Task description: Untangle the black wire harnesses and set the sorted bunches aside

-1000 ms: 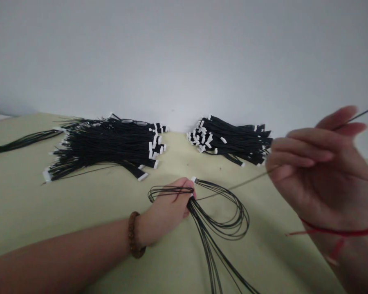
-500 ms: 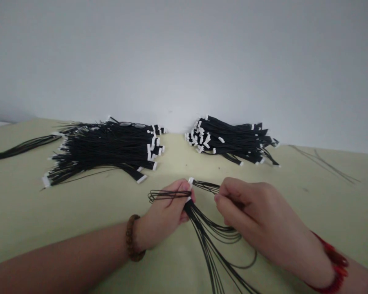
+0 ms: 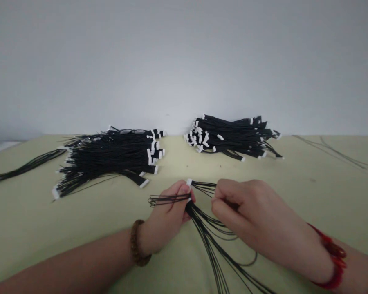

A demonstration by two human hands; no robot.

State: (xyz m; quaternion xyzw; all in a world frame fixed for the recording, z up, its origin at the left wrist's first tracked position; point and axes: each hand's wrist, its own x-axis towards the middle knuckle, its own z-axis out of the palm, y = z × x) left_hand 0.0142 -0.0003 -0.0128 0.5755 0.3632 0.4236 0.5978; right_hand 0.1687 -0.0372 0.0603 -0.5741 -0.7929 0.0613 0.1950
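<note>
Clamp the thin black white-tipped wires (image 3: 202,228) firmly in the left hand (image 3: 167,218), easing strands with the narrowly pinching right hand (image 3: 257,216).

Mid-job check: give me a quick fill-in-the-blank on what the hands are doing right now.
A wooden bead bracelet circles the ____ wrist.
The left hand and right hand both pinch thin ____ wires.
The small connector at the left hand's fingertips is ____.
Behind the hands lie ____ large piles of wires.
Missing words: left; black; white; two.
</note>
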